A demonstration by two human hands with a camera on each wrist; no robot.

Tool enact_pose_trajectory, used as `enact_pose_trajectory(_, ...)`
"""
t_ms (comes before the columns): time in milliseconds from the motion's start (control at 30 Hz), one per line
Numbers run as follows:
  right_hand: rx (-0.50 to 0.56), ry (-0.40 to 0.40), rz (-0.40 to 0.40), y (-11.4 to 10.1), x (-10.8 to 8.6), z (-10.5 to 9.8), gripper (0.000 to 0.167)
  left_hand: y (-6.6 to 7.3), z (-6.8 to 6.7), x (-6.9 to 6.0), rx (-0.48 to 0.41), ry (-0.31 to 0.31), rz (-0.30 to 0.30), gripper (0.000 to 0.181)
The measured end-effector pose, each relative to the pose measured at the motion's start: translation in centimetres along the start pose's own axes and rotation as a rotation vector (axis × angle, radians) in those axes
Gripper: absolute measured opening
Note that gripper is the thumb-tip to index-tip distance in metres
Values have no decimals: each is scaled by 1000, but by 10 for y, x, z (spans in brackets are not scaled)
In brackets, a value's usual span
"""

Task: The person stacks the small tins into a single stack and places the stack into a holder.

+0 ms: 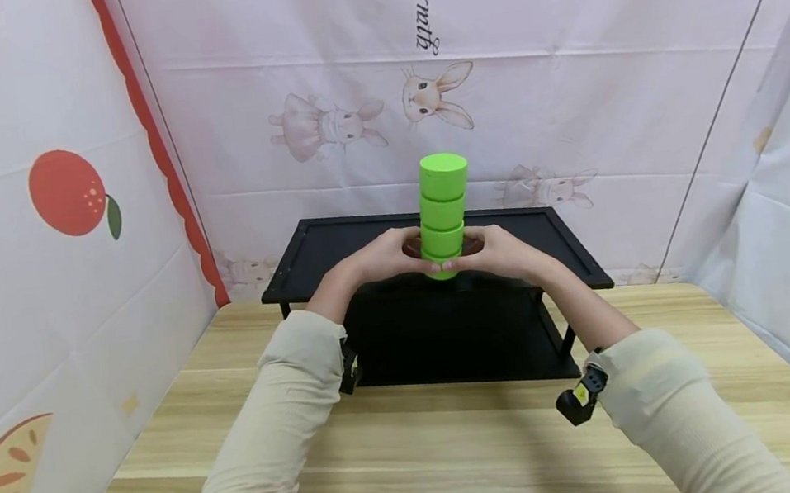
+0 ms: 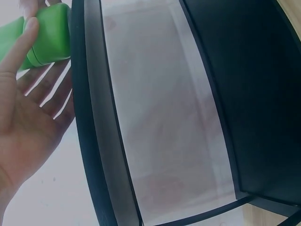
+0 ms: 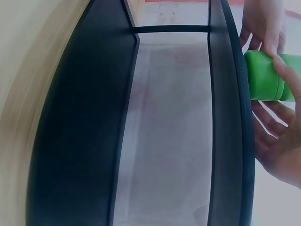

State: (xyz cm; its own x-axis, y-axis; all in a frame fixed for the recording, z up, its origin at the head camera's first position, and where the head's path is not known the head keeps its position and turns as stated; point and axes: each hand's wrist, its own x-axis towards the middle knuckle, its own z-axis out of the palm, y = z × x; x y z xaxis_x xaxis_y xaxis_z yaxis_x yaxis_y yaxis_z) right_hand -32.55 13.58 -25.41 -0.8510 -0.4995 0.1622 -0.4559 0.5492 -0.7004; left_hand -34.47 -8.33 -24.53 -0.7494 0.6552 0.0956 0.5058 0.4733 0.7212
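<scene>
A stack of several bright green round containers point(image 1: 444, 211) stands upright near the front edge of the upper board of a black two-tier shelf point(image 1: 334, 242). My left hand point(image 1: 387, 257) holds the lowest part from the left, and my right hand point(image 1: 504, 251) holds it from the right. Both thumbs meet on the front, with the fingers reaching round behind. In the left wrist view the green container point(image 2: 51, 35) is beside the shelf's upper edge. The right wrist view shows the same container point(image 3: 261, 77) at that edge, between both hands.
Below the upper board lies the shelf's lower black board point(image 1: 452, 339), on a wood-grain table point(image 1: 423, 459). Thin black posts point(image 1: 566, 340) join the boards. Printed cloth walls point(image 1: 238, 134) enclose the table at the back and both sides.
</scene>
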Motion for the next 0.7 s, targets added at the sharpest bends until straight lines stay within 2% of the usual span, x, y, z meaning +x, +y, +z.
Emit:
enact_pose_trajectory(400,10,2,35,6,3,0,56,-6,2,7,12,-2,-8,57)
enact_pose_trajectory(700,80,-3,55,5,8,-2,57,-5,-3,11,-14,-17,-11,57)
